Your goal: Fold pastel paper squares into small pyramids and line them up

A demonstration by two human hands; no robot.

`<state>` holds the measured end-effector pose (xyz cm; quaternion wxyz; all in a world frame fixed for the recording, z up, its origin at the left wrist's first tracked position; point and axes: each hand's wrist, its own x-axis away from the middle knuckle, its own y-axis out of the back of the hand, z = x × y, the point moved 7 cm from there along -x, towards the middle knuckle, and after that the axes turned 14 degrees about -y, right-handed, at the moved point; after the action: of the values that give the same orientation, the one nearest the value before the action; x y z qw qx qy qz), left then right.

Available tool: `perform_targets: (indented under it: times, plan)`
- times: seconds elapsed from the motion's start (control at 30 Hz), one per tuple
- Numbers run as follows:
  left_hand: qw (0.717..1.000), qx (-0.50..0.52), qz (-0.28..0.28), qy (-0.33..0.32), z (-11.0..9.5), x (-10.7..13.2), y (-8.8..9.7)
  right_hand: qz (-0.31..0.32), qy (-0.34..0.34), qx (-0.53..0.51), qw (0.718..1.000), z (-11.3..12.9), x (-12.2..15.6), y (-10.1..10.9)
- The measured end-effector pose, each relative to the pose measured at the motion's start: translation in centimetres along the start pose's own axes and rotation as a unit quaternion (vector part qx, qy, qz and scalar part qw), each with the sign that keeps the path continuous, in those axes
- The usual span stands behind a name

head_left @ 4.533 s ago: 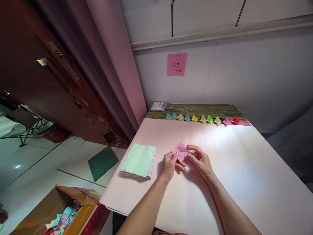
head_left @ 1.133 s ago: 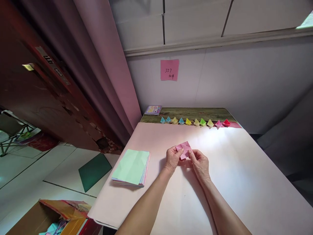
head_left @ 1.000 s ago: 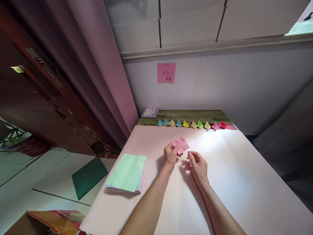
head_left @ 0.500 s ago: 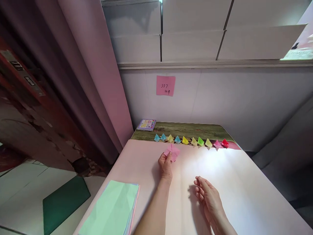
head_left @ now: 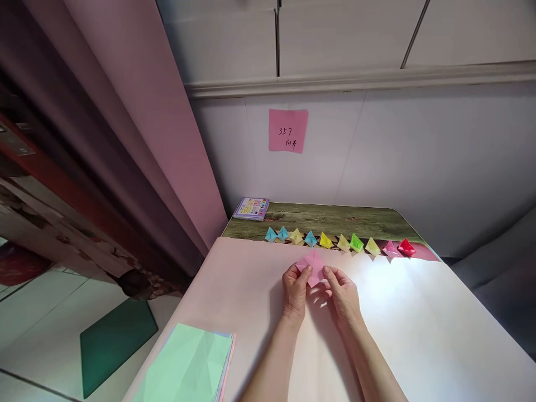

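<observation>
A folded piece of pink origami paper (head_left: pixel 313 261) with crease lines is held up just above the table, its point toward the row of paper boats. My left hand (head_left: pixel 296 287) pinches its left side between thumb and fingers. On its right lower edge my right hand (head_left: pixel 341 290) also has a pinch grip, the thumb on top. Behind the hands stands a row of small folded paper boats in several colours, among them a blue boat (head_left: pixel 310 239), a yellow boat (head_left: pixel 325 240), a green boat (head_left: pixel 357 243) and a red boat (head_left: pixel 406 247).
At the front left lies a stack of coloured paper (head_left: pixel 188 363), light green on top. A small stack of printed cards (head_left: pixel 252 208) sits at the table's far left corner. White paper (head_left: pixel 419 335) covers the table. A pink note (head_left: pixel 288 130) sticks to the wall behind.
My right hand has moved up and left from over the table and now grips the pink paper too. The view has shifted slightly downward and closer.
</observation>
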<state>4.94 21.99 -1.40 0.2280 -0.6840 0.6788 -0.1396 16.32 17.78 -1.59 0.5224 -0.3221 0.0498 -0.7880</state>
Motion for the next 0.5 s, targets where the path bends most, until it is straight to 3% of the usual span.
perform_targets:
  times: [0.13, 0.27, 0.37, 0.5]
  plan:
    - [0.999, -0.029, 0.002, 0.018, 0.3, -0.3, 0.2, -0.03, 0.058, 0.013, 0.998, 0.0, -0.8, 0.5]
    - [0.999, -0.008, -0.024, 0.045, 0.4, -0.6, 0.8, -0.037, 0.053, 0.043, 0.997, -0.1, -1.2, 0.7]
    - [0.998, -0.027, -0.05, 0.039, -0.4, -1.0, 1.4, -0.048, 0.055, 0.077, 0.994, 0.2, -1.0, 0.8]
    - [0.994, -0.082, -0.06, 0.028, -1.7, -1.2, 1.8, -0.09, 0.105, 0.138, 0.981, 1.2, -0.6, 1.2]
